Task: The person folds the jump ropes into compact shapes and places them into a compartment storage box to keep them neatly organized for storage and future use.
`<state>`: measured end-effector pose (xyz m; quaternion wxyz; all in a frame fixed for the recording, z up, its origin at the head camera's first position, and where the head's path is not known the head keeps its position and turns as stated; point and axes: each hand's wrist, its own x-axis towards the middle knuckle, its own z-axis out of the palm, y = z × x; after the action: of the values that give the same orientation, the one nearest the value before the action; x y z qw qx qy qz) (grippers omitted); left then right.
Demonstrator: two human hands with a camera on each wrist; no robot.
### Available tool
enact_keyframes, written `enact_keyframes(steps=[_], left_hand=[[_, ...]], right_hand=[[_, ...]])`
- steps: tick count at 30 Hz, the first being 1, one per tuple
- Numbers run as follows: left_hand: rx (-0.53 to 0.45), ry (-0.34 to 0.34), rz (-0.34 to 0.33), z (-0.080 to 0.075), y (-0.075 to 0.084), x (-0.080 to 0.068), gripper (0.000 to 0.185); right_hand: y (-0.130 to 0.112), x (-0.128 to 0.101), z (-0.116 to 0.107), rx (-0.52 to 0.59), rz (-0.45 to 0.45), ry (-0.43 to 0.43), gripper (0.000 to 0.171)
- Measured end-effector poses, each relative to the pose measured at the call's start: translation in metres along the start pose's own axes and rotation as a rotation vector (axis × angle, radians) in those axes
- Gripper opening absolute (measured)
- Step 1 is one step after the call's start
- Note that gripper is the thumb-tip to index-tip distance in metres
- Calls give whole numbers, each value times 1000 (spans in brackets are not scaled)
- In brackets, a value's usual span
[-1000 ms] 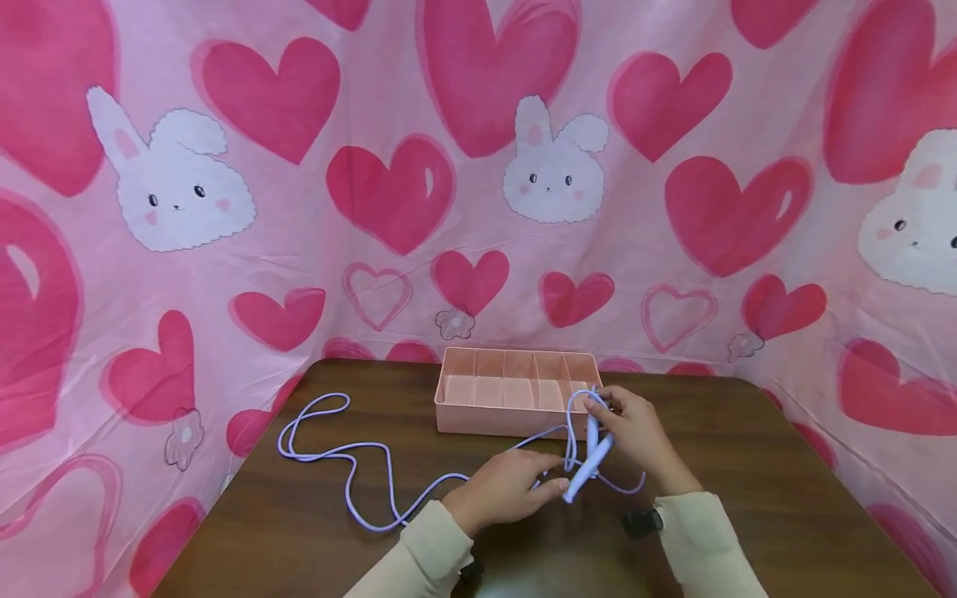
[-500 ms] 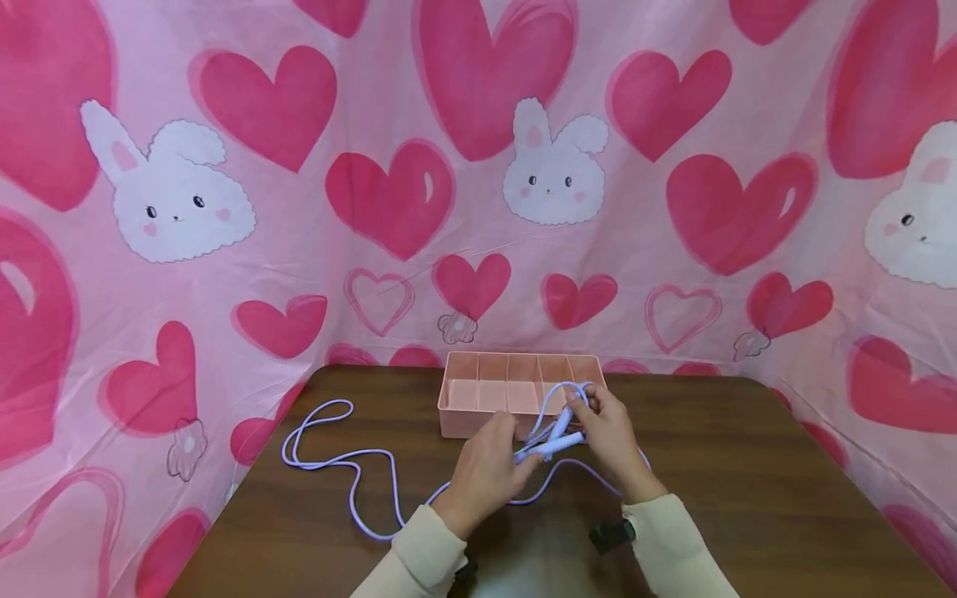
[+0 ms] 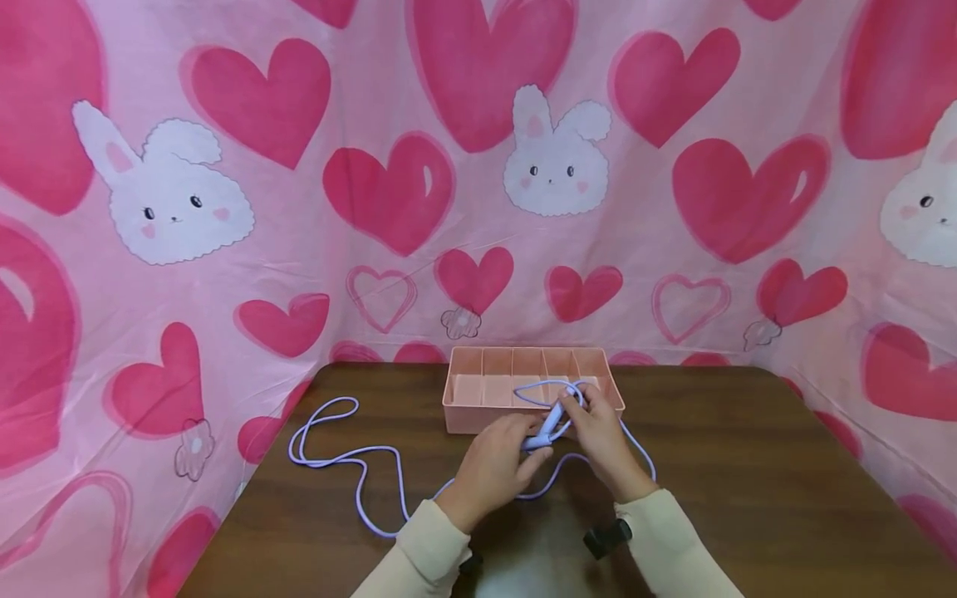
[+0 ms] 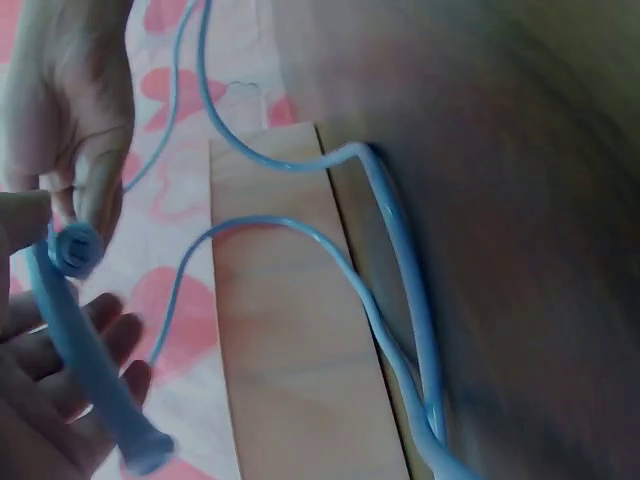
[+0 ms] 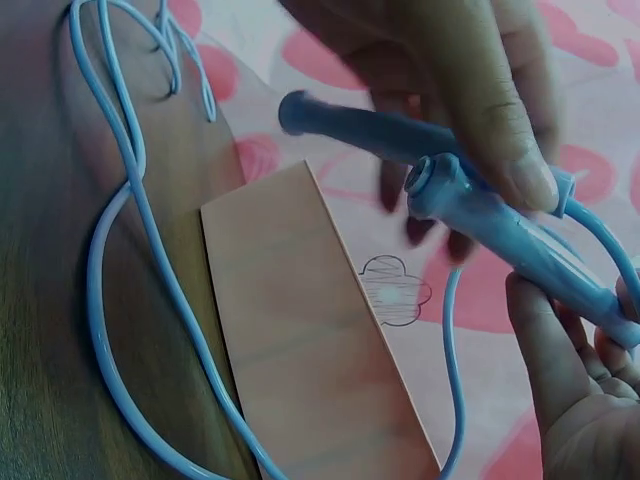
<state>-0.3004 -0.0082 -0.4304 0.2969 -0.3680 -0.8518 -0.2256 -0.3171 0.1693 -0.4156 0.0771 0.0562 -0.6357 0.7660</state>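
Lilac skipping rope (image 3: 351,465) trails in loops over the brown desk (image 3: 748,498) at the left; the left hand (image 3: 489,473) and right hand (image 3: 601,440) each curl their grip round its handles (image 3: 549,425), just before the pink divided tray (image 3: 478,390).

- The jump rope (image 3: 359,473), a thin lilac cord with two slim matching handles, is lying partly on the brown table (image 3: 748,465) and trailing in loose curves to the left of the pink tray (image 3: 478,415).
- Its two handles (image 3: 548,425) are being held together, tilted, just in front of the tray's near wall, gripped by the left hand (image 3: 493,469) and the right hand (image 3: 598,436).
- One loop of cord is arching over the tray's right compartments.
- Another loop is drooping to the table right of the hands.
- The pink tray, oblong and divided into compartments, is sitting at the table's far edge.
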Motion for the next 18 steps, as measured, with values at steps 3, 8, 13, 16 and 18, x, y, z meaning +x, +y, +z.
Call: enact_keyframes(steps=[3,8,13,16,18], left_hand=[[-30,-97,-52,0,0,-2,18],[-55,-160,-73,5,1,-3,15],[-128,-106,-169,3,1,-1,19],[-253,-108,-296,2,1,0,24],[-317,-112,-360,1,0,1,26]], right_hand=[[-1,-1,0,3,-12,-6,16],[-1,-2,-4,37,-5,-30,22],[2,-4,4,86,-54,-141,45],[8,-6,12,72,-111,-198,44],[12,-8,16,29,-131,-203,37]])
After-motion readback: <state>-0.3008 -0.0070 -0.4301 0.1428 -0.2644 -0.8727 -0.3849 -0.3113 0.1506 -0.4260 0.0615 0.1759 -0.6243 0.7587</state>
